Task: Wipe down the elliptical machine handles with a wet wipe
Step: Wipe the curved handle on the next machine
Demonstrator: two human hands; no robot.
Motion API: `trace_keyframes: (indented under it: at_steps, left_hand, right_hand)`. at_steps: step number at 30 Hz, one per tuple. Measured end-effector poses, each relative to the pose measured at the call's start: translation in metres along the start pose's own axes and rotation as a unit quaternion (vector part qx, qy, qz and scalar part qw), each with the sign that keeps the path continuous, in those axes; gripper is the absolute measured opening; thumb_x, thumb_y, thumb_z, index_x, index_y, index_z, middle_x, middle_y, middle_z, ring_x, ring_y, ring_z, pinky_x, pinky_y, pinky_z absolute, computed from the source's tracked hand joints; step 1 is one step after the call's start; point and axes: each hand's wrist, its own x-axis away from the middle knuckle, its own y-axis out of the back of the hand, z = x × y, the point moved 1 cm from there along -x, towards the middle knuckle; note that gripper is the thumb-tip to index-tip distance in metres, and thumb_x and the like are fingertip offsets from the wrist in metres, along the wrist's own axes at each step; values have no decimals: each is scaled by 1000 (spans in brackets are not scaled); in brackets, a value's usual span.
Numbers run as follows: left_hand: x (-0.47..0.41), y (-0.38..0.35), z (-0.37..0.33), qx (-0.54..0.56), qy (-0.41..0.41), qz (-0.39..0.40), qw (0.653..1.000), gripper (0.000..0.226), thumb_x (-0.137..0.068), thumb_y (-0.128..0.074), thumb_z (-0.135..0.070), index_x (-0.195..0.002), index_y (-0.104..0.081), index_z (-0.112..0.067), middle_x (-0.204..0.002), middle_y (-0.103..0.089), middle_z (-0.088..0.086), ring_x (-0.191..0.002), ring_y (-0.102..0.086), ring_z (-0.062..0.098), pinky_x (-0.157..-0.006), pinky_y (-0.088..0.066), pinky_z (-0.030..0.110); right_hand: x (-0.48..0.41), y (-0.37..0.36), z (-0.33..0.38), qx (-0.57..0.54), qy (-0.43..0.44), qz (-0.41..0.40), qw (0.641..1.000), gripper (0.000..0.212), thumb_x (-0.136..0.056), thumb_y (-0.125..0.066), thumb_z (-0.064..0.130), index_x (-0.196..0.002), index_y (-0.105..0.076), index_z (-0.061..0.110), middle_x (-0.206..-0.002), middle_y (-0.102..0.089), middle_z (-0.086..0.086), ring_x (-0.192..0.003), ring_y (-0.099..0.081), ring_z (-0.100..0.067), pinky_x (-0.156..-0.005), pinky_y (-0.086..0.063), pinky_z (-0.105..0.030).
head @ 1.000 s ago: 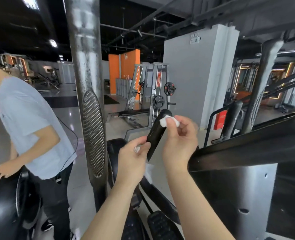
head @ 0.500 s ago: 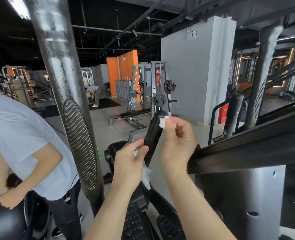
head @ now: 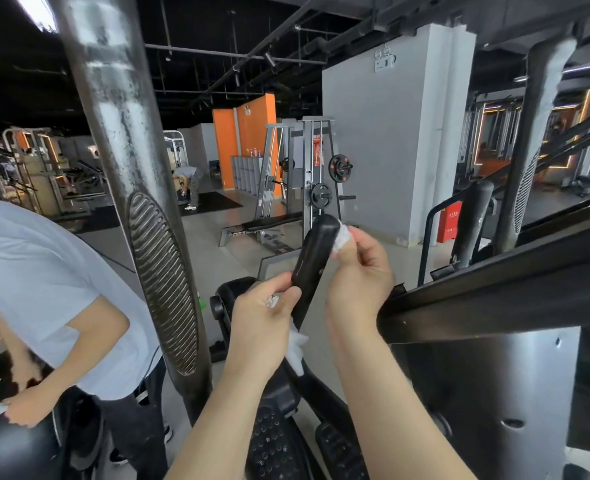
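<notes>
**Observer:** Centre of frame: what do the hands show?

**Operator:** My right hand [head: 359, 271], fingers curled together, pinches a bunched wet wipe [head: 342, 237] against the upper right side of the short black handle [head: 312, 258]. The handle stands tilted, with its top leaning right.

**Observer:** And the left?

**Operator:** My left hand [head: 262, 317] is closed round the handle's lower end, with the thumb on its left face. A white scrap [head: 295, 348] hangs beneath the palm. I cannot tell whether it belongs to the same wipe.

**Observer:** Surroundings?

**Operator:** Left of centre is a worn upright bar [head: 123, 133] with a ribbed grip, and below my wrists are black pedals [head: 272, 441]. At the left edge is a person [head: 44, 271] in a white shirt. Behind them are a glossy grey floor [head: 217, 258], a weight rack [head: 317, 174], an orange wall [head: 248, 133] and a grey pillar [head: 373, 150].
</notes>
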Motion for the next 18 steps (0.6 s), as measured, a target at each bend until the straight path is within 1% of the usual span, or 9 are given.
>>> trace_keyframes:
  at_steps: [4,6,9,10,12,13,15,16,18]
  left_hand:
    - [-2,0,3,14,9,0,1000,29,-97,-69,-19,-122,-74,-34,-111,-72,-27,-104,-61,-18,-84,-43,6]
    - [-1,-1,3,21,5,-5,1000,30,-97,-71,-19,-120,-74,-38,-107,-71,-31,-104,-61,-19,-83,-43,4]
    - [1,-2,-1,17,-15,-8,1000,40,-96,-70,-17,-102,-72,-57,-99,-71,-35,-102,-64,-15,-81,-45,2]
    - [1,-2,-3,14,-28,-7,999,45,-97,-69,-16,-95,-71,-61,-98,-73,-33,-99,-66,-11,-79,-46,4]
    - [1,-3,-6,6,-44,-6,999,43,-97,-68,-17,-93,-74,-59,-97,-75,-26,-96,-68,-5,-76,-47,7]
    - [1,-2,-6,6,-47,-6,999,44,-97,-68,-17,-93,-73,-60,-97,-75,-27,-96,-68,-6,-77,-46,6]
    - [2,-1,-7,6,-41,-10,999,51,-97,-69,-16,-91,-70,-67,-97,-71,-38,-98,-64,-16,-78,-43,-1]
    - [2,-1,-6,5,-30,-11,999,49,-97,-69,-16,-94,-70,-65,-95,-68,-44,-97,-61,-21,-76,-41,-4]
    - [3,-1,-4,12,-13,-10,1000,35,-97,-69,-16,-111,-74,-47,-91,-65,-47,-95,-58,-26,-75,-40,-5]
  right_hand:
    - [10,-3,5,-13,19,20,1000,14,-101,-67,25,-105,-79,30,-103,-77,15,-100,-71,2,-78,-52,-7]
    - [19,3,5,-9,43,27,999,14,-97,-71,24,-105,-78,32,-108,-77,10,-104,-71,-3,-86,-54,-13]
    - [29,14,-1,70,126,50,988,17,-93,-74,9,-98,-78,26,-103,-75,1,-99,-71,-13,-86,-55,-20]
    - [35,18,-5,108,159,82,978,18,-93,-73,5,-95,-78,22,-103,-73,0,-99,-70,-14,-84,-53,-19]
    - [47,23,-10,166,196,146,955,18,-91,-74,0,-93,-80,17,-102,-70,1,-96,-69,-11,-80,-50,-14]
    - [48,24,-9,175,203,163,950,19,-91,-76,1,-92,-81,19,-101,-69,2,-92,-68,-10,-77,-48,-13]
    - [38,21,1,166,228,153,947,22,-91,-77,6,-94,-79,27,-97,-68,3,-85,-64,-6,-75,-45,-11]
    - [29,16,8,163,247,135,946,22,-91,-77,7,-95,-78,29,-96,-66,2,-83,-62,-3,-74,-44,-9]
    - [15,7,20,167,277,114,939,18,-91,-77,6,-96,-79,23,-97,-62,2,-86,-59,1,-75,-43,-8]
